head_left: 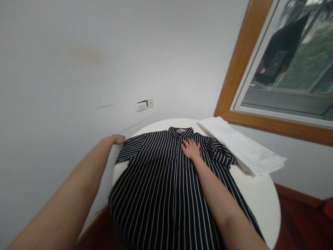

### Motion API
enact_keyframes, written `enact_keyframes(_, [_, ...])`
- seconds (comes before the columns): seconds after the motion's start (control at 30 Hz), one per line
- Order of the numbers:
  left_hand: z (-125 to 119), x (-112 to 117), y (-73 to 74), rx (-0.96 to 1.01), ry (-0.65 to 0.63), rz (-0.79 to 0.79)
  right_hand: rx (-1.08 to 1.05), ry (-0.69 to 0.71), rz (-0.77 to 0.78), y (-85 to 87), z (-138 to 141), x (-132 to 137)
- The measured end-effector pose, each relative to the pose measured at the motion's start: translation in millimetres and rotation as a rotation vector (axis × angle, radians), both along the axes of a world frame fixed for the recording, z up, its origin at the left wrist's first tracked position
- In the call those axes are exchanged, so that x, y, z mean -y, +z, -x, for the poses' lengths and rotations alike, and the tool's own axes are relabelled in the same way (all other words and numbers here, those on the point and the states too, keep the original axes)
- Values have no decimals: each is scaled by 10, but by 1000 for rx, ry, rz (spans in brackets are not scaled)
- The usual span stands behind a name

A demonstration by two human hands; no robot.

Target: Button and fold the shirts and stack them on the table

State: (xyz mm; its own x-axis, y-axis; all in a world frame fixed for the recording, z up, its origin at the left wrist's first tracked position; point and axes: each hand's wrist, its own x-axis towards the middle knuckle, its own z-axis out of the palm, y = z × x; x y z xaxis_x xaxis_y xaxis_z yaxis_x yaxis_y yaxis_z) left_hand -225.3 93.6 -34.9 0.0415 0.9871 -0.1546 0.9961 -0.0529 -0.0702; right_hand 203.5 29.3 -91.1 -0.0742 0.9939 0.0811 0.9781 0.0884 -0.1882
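A black shirt with white stripes (161, 180) lies front side up on a round white table (260, 201), its collar toward the wall and its lower part hanging over the near edge. At the cuff of the short sleeve on the left, my left hand (119, 139) is closed, pinching the fabric. My right hand (191, 149) rests flat on the chest just below the collar, fingers spread. On the right, the other sleeve (221, 152) is bunched in folds.
Folded white sheets (239, 146) lie on the table's right side, partly over its edge. Behind stands a white wall with a power socket (141, 106). A wood-framed window (234, 62) is at the right.
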Motion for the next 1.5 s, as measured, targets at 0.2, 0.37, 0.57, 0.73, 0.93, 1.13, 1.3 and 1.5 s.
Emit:
enact_keyframes(0.2, [-134, 46, 330, 7, -68, -65, 0, 4, 1, -28, -14, -23])
enact_keyframes(0.37, [-701, 78, 733, 27, -284, -105, -6, 4, -16, -52, -20, -35])
enact_keyframes(0.57, [-1816, 87, 613, 62, -237, -78, -14, 4, -17, -43, -18, -35])
enact_keyframes(0.73, [-2303, 154, 286, 335, -359, 184, -20, 6, -15, -39, -19, -36])
enact_keyframes(0.93, [-1884, 128, 301, 238, -418, 190, -44, 5, -19, -29, -25, -36])
enact_keyframes(1.13, [-1521, 206, 222, -15, -402, 94, -40, 3, -9, -41, -27, -39])
enact_keyframes(1.3, [-1475, 325, 113, -149, -392, -128, -35, 2, -10, -38, -30, -39])
enact_keyframes(1.5, [-1476, 404, 144, -229, -512, -140, -57, 2, -26, -27, -36, -33])
